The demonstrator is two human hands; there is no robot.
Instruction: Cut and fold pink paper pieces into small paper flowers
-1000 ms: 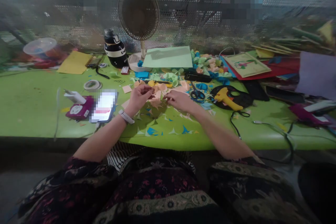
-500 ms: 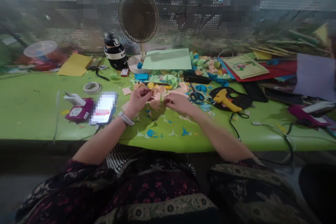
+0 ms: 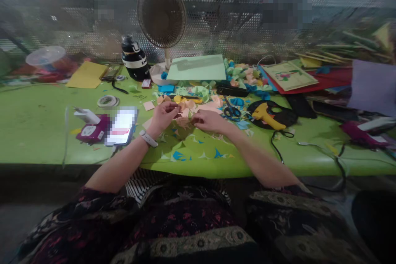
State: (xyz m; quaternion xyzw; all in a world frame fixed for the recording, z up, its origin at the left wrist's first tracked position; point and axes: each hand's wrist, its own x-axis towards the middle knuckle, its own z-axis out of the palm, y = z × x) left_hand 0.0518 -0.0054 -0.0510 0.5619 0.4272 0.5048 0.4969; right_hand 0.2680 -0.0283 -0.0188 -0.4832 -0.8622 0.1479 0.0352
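My left hand (image 3: pixel 164 117) is closed in a pinch on a piece of peach paper (image 3: pixel 184 121) above the green table (image 3: pixel 40 132). Across from it, my right hand (image 3: pixel 210 121) has its fingertips pressed together at the right edge of the same paper. The exact fold or cut of the piece is too small to make out. Peach, blue and green paper scraps (image 3: pixel 198 154) lie around and below both hands. Scissors with dark blue handles (image 3: pixel 232 111) rest just beyond my right hand.
A phone (image 3: pixel 121 126) and a purple extension socket (image 3: pixel 93 130) lie left of my forearm. A yellow glue gun (image 3: pixel 267 116) sits to the right with its cable. At the back stand a fan (image 3: pixel 161 14), a black bottle (image 3: pixel 135 60) and a green sheet (image 3: pixel 198 67).
The head view has shifted very slightly. My right hand's fingertips have moved a little to the left, towards the peach paper. My left hand keeps its pinch.
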